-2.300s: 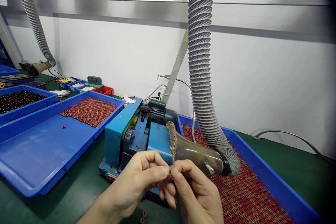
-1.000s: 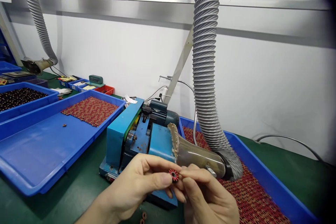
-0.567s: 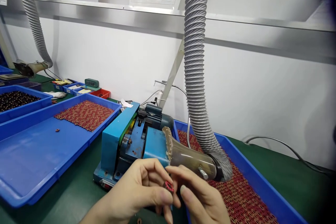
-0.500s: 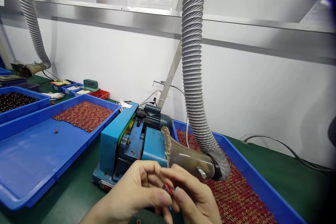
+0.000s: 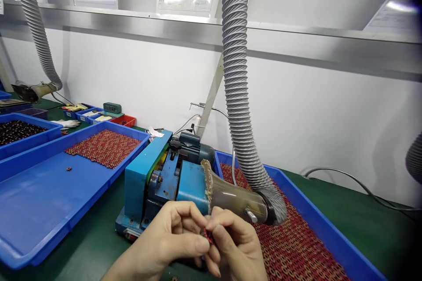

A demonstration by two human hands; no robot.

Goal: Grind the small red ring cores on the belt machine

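Both hands meet over one small red part, right in front of the blue machine [image 5: 194, 180]!
Far left, the long blue tray [image 5: 39, 193] lies on the green bench [image 5: 95, 224], well apart from the fingers; then the left hand [image 5: 171, 239], thumb and forefinger nearly closed, pinching the red part [image 5: 208, 235]; it sits between the fingertips of both hands, the right hand [image 5: 235, 241] pinched in on its other side, and beyond, a blue tray of red pieces [image 5: 329, 224].
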